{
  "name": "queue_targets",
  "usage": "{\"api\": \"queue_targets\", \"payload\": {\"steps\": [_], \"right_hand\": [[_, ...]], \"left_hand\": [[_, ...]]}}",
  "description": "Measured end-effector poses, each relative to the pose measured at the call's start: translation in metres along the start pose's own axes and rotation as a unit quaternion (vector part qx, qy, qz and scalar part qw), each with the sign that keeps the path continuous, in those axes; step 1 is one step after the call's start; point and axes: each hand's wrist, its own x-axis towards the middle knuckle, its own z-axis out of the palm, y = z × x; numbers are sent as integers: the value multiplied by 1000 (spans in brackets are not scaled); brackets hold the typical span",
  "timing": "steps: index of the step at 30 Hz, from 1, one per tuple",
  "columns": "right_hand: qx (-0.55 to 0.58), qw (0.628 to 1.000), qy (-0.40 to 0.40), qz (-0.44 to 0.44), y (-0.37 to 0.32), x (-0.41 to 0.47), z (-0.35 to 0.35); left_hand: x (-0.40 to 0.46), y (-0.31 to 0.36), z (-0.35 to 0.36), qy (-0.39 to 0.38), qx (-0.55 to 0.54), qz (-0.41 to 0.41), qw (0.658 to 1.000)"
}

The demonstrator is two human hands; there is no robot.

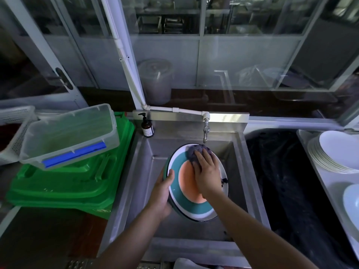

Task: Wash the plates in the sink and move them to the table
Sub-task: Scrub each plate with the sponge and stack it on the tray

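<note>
A round plate [186,202] with an orange middle, a teal ring and a white rim is held tilted over the steel sink [139,171]. My left hand [162,195] grips its left edge, thumb on the face and fingers behind. My right hand [206,175] presses a grey-purple cloth [194,150] flat against the upper part of the plate. The tap [206,131] hangs just above the plate's top edge; no water shows. White plates [334,152] are stacked on the table at the right.
A brown soap pump bottle [147,127] stands at the sink's back left corner. Green plastic lids [68,183] with a clear tub [70,136] on top lie to the left. A dark bin bag [287,181] fills the gap on the right. A white bowl [351,202] sits at the right edge.
</note>
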Motion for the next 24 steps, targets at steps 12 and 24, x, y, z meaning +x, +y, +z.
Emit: {"api": "queue_targets", "payload": {"steps": [12,24], "right_hand": [[-9,996,-3,-83,15,0,-10],[8,992,-9,-129,25,-10,-8]], "left_hand": [[6,6,7,10,12,-3,1000],[6,10,1,16,-4,17,1000]]}}
